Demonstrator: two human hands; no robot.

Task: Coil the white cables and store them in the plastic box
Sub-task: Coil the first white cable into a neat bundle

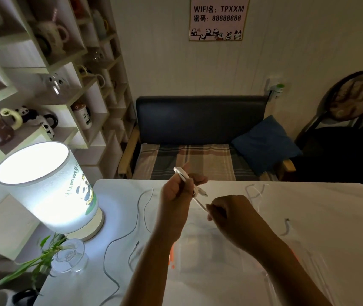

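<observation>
The room was dim; a glowing white cylindrical fabric lamp (43, 186) lit the desk beside it, edges bent by wide-angle distortion.

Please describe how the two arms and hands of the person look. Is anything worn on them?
Both forearms are bare up to the bottom edge of the picture: no sleeves show. The left hand and the right hand wear no gloves. I see no watch, bracelet or ring, though the dim light could hide small things. No markings show.

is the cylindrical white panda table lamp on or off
On. The cylindrical white panda table lamp glows brightly from its open top and shade, casting light on the white table beside it.
</observation>
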